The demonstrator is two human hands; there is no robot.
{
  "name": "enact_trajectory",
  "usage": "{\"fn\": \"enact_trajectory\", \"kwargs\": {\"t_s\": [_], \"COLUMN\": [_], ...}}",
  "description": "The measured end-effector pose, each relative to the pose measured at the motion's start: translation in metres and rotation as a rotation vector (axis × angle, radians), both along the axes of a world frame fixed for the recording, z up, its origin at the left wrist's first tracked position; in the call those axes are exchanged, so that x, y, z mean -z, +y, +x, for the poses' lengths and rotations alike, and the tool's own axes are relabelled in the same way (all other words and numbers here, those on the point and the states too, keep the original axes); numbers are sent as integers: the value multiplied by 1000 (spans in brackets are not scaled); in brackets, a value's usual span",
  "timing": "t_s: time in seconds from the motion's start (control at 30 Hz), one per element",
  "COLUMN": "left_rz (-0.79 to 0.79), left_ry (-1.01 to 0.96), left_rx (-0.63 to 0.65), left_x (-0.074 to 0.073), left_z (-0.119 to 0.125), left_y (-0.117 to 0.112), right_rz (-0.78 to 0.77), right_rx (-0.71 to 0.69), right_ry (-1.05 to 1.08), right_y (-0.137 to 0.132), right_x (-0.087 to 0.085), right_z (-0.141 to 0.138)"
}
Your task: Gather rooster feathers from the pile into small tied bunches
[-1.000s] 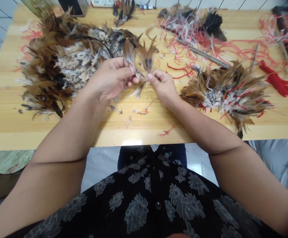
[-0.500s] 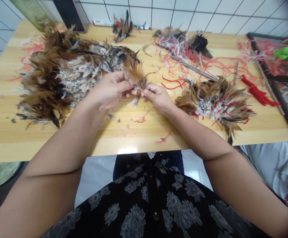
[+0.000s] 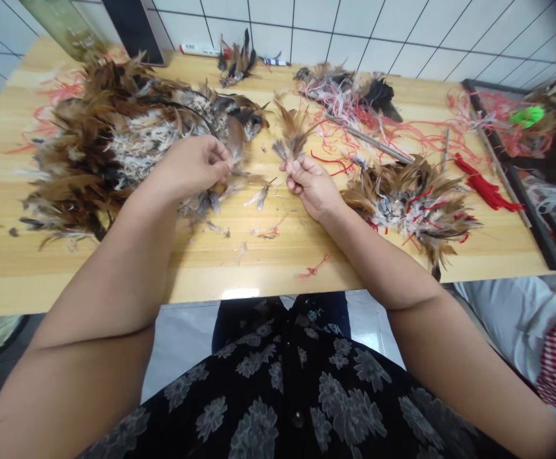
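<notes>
My right hand (image 3: 309,183) is closed in a pinch round the base of a small bunch of brown feathers (image 3: 291,131), whose tips point up and away. Held apart from it, my left hand (image 3: 200,162) pinches a brownish feather (image 3: 236,143) between thumb and fingers. Under and behind the left hand spreads a large heap of brown, black and white feathers (image 3: 77,153). Small loose feathers (image 3: 259,196) lie on the wood between the hands. To the right of my right hand is a pile of feather bunches (image 3: 414,197) with red ties.
Farther back on the wooden table (image 3: 240,274) lie pink and white strings (image 3: 328,102), a thin stick (image 3: 378,143) and a marker (image 3: 201,50). Red cords (image 3: 486,182) rest near a dark-framed tray (image 3: 512,172) at right. A tiled wall (image 3: 335,32) borders the back.
My hands have moved apart, the left one to the left. The feather bunch, earlier between both hands, is now in my right hand alone. The view has shifted slightly.
</notes>
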State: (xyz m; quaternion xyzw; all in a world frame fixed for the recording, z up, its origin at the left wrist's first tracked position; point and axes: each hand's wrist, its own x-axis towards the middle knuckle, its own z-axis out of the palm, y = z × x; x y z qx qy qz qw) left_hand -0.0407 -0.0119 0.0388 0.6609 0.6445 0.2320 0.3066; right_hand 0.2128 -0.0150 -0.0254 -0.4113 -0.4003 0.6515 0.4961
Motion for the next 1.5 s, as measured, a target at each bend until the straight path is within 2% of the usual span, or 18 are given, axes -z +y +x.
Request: {"fn": "enact_trajectory", "kwargs": {"t_s": [0.1, 0.17, 0.23, 0.33, 0.4, 0.53, 0.67, 0.87, 1.0, 1.07, 1.23, 1.4, 1.5], "left_rz": [85, 183, 207, 121, 62, 81, 121, 146, 83, 109, 203, -104, -180], "left_ry": [195, 161, -21, -407, -603, -758, -809, -883, -894, -880, -762, -947, -1000], "left_rx": [73, 101, 147, 191, 173, 108, 108, 27, 74, 107, 25, 150, 110], "left_x": [-6, -5, 1, 17, 28, 48, 57, 50, 48, 48, 46, 35, 31], "left_z": [2, 12, 24, 42, 49, 54, 53, 47, 47, 49, 50, 47, 46], "left_y": [-5, -11, -16, -21, -21, -16, -8, -7, -12, -15, -18, -21, -22], "right_rz": [-2, 32, 72, 115, 139, 181, 176, 96, 167, 194, 230, 280, 292], "right_rx": [-2, -30, -69, -136, -174, -203, -173, -51, -66, -82, -102, -133, -146], "right_ry": [-3, -22, -48, -81, -90, -100, -123, -167, -264, -313, -381, -401, -421], "right_y": [1, 2, 3, 5, 6, 5, 3, 5, 1, 0, 3, 10, 11], "right_x": [1, 4, 8, 13, 14, 13, 11, 10, 11, 12, 17, 24, 28], "right_z": [1, 2, 3, 6, 7, 4, 2, 1, -5, -8, -7, -3, -1]}}
